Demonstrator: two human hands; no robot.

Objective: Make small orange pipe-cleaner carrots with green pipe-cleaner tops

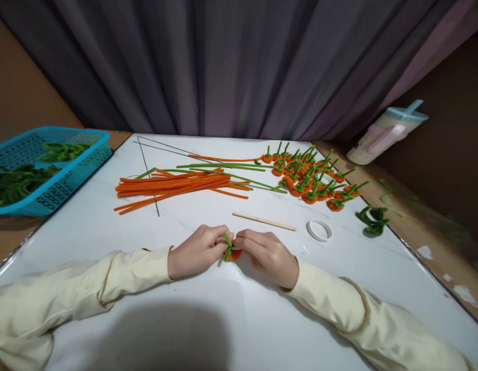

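Between my hands is a small pipe-cleaner pumpkin (234,254), orange with a green stem pointing up. My left hand (200,249) pinches it from the left, fingers closed at the stem. From the other side my right hand (268,256) grips it with bent fingers; their tips are partly hidden. Just beyond lies a wooden stick (264,221), with a white tape ring (319,230) to its right. A bundle of orange pipe cleaners (173,186) rests farther off to the left, and green pipe cleaners (227,166) lie behind it.
Several finished pumpkins (310,196) with green stems cluster at the back right. Dark green curled pieces (373,221) lie near the right edge. A blue basket (74,178) holding green pieces stands at left. A tumbler (388,135) stands at far right, before a grey curtain (223,67).
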